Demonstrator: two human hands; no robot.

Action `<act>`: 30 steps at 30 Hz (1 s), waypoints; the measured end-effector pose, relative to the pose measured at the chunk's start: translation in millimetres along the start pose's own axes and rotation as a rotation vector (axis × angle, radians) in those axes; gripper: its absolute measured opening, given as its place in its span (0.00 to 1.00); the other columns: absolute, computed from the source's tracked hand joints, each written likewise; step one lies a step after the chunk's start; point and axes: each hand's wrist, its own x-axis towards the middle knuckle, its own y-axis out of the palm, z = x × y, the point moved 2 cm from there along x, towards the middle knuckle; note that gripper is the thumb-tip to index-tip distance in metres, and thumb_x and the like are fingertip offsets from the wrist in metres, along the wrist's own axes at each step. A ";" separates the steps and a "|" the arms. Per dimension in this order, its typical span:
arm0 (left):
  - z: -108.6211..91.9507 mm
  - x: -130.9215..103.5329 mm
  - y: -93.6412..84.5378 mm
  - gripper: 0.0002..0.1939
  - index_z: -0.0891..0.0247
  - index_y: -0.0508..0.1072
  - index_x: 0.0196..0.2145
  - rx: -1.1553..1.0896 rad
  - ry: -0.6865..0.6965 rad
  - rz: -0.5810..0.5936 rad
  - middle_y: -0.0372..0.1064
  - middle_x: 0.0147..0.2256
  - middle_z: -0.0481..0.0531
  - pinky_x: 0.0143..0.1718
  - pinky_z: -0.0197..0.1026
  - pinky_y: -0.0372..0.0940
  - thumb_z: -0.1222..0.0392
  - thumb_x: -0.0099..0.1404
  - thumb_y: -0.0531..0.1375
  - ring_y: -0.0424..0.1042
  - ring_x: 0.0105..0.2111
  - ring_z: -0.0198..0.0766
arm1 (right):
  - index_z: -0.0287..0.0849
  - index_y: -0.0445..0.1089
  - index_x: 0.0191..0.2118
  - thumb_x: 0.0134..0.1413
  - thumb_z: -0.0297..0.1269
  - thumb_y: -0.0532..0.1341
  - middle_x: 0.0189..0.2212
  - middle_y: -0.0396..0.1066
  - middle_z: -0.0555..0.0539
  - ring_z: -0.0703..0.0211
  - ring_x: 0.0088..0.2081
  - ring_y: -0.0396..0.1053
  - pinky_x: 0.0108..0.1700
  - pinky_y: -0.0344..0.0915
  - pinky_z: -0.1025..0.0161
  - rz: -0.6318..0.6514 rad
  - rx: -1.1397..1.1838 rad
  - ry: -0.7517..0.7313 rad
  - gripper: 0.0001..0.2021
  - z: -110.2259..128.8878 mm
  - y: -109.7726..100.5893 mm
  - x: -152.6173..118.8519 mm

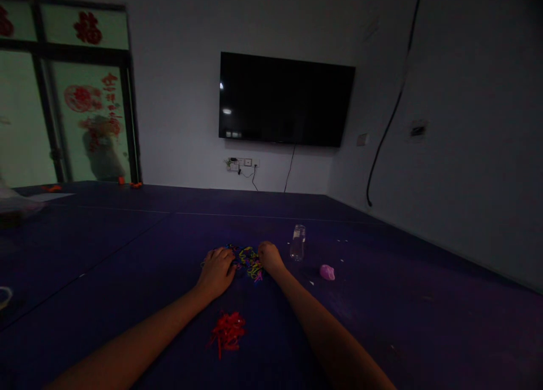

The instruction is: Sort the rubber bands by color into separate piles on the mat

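A loose pile of thin bands (244, 256) in yellow, blue, pink and other colours lies on the dark purple surface (263, 345). My left hand (218, 270) rests palm down over the pile's left side, fingers stretched and somewhat apart. At the right edge of the same pile, my right hand (270, 256) is curled closed, and its fingertips are hidden from me. Nearer to me, between my forearms, sits a separate heap of red strips (229, 330). Just right of my right hand, a clear bottle (298, 243) stands upright.
A pink lump (327, 272) lies right of the bottle, with small white scraps around it. A television (286, 99) hangs on the back wall above some sockets (241, 163). A whitish bag-like thing (17, 202) is at far left. A black cable (389, 124) hangs on the right wall.
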 end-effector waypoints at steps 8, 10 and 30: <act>2.2 0.1 3.0 0.12 0.63 0.72 0.44 -0.006 0.006 -0.001 0.71 0.46 0.55 0.52 0.51 0.56 0.63 0.64 0.54 0.64 0.50 0.46 | 0.39 0.70 0.23 0.45 0.20 0.55 0.28 0.71 0.44 0.60 0.32 0.68 0.37 0.60 0.68 -0.082 0.052 -0.050 0.10 1.5 -3.3 -4.6; 3.3 0.2 4.3 0.12 0.63 0.72 0.44 -0.012 0.017 -0.002 0.71 0.46 0.55 0.52 0.51 0.56 0.63 0.64 0.53 0.64 0.50 0.46 | 0.39 0.71 0.23 0.46 0.21 0.55 0.29 0.72 0.45 0.60 0.33 0.68 0.38 0.61 0.68 -0.111 0.087 -0.081 0.10 3.5 -6.8 -6.0; 3.1 0.2 5.4 0.09 0.62 0.72 0.40 -0.020 0.078 0.003 0.71 0.45 0.56 0.53 0.52 0.57 0.63 0.64 0.54 0.66 0.49 0.47 | 0.39 0.76 0.36 0.43 0.16 0.52 0.38 0.73 0.43 0.57 0.42 0.70 0.48 0.66 0.61 -0.207 0.364 -0.146 0.20 20.2 -23.7 -21.1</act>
